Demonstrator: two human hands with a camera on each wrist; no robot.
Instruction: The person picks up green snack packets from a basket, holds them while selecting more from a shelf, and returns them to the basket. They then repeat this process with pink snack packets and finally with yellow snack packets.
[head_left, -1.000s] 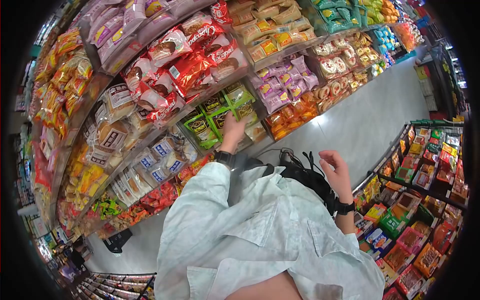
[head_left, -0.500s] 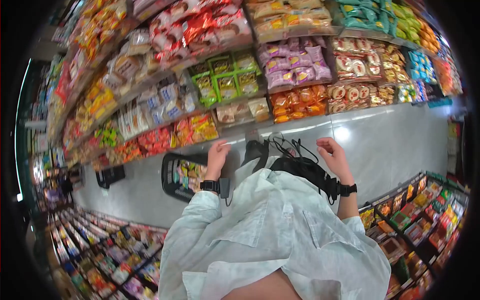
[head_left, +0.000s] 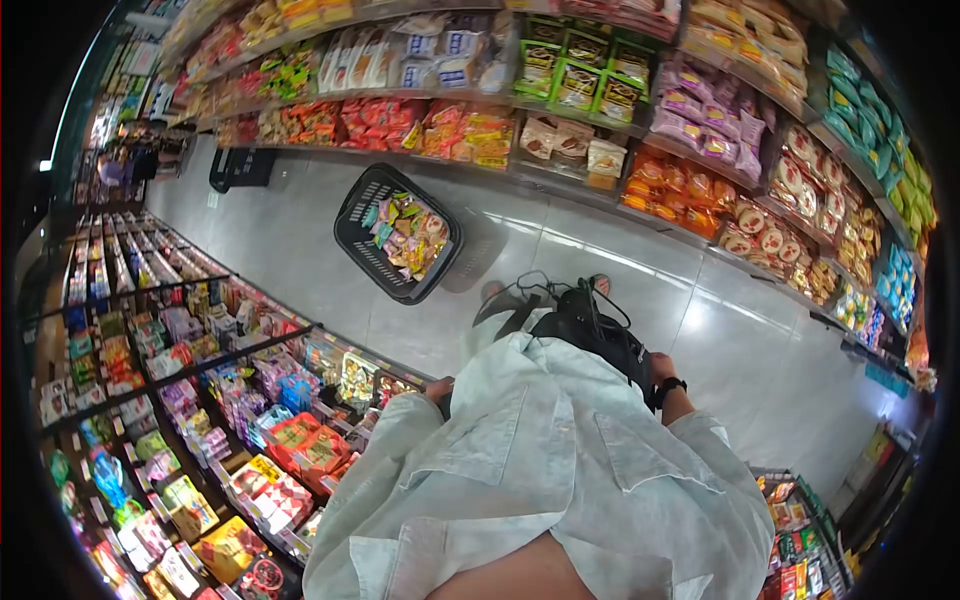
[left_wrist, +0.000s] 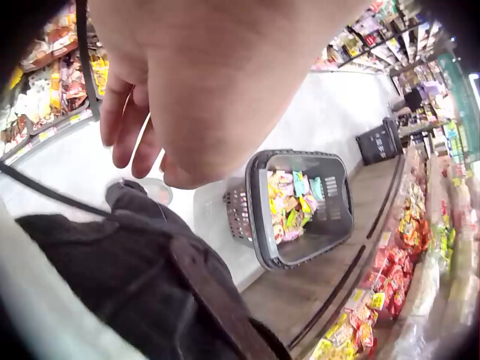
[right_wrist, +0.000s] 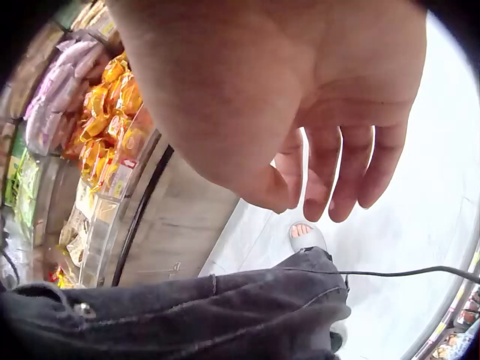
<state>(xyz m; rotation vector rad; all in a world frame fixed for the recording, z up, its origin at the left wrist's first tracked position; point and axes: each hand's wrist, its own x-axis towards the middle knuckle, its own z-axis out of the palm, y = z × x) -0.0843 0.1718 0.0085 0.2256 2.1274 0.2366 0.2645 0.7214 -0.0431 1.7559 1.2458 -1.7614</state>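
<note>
The left hand (head_left: 439, 388) hangs low at the left side of the shirt; in the left wrist view that hand (left_wrist: 202, 82) has loosely bent fingers with nothing in them. A black basket (head_left: 352, 225) holding small wrapped snacks (head_left: 412, 236) stands on the floor ahead and to the left, apart from the hand. At the right side of the body the right hand (head_left: 662, 370) hangs beside a black bag (head_left: 592, 338). Seen from the right wrist, the hand (right_wrist: 300, 97) is empty, its fingers relaxed and slightly spread.
Shelves of packaged snacks (head_left: 578, 85) curve along the far side, with orange packets (head_left: 680, 188) at the lower right. A second dark basket (head_left: 243, 168) stands farther left on the grey floor (head_left: 300, 225). Racks of goods (head_left: 300, 440) line the near left, another (head_left: 800, 520) the near right.
The left hand, earlier at the green packets, has come away empty and dropped to the side. The right hand has lowered too. The view has swung left, bringing the basket into full sight.
</note>
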